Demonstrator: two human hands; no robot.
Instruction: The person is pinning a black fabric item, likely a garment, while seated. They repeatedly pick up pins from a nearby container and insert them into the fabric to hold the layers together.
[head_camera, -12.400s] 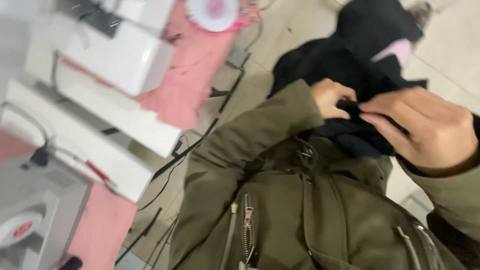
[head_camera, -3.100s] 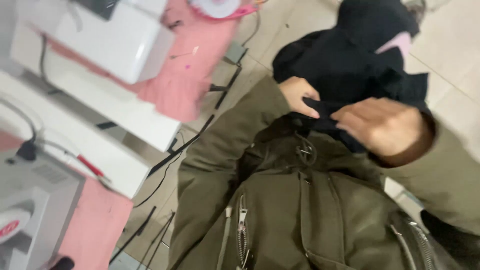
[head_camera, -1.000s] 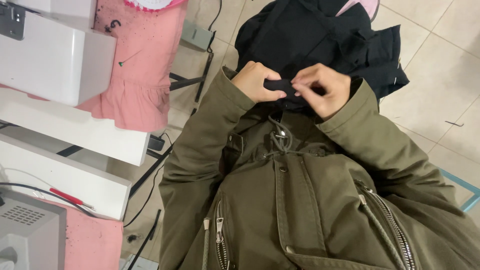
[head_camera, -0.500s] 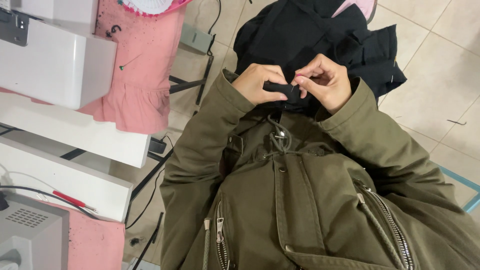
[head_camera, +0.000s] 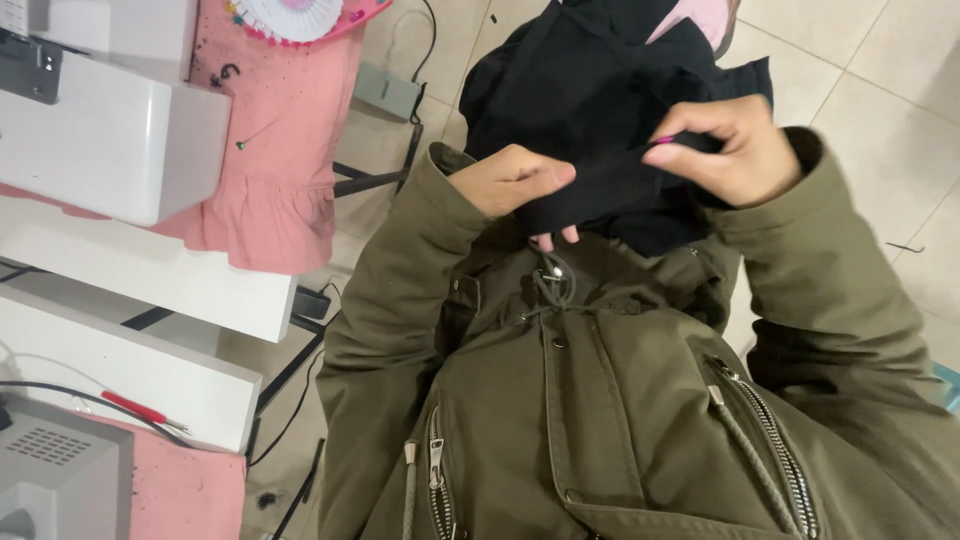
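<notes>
Sewing workshop, white sewing machine (head_camera: 110, 140), pink cloth (head_camera: 270, 170), pin wheel (head_camera: 290, 15)

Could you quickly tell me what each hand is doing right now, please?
Left hand: closed on the black fabric.
Right hand: pinching the same black fabric at its folded edge.

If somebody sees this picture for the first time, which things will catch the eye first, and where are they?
In the upper middle, the left hand and the right hand pinch a piece of black fabric stretched between them, above the wearer's olive green jacket, which fills the lower half. At the upper left, a white sewing machine stands on a pink cloth, with a round pin wheel at the top edge.
</notes>
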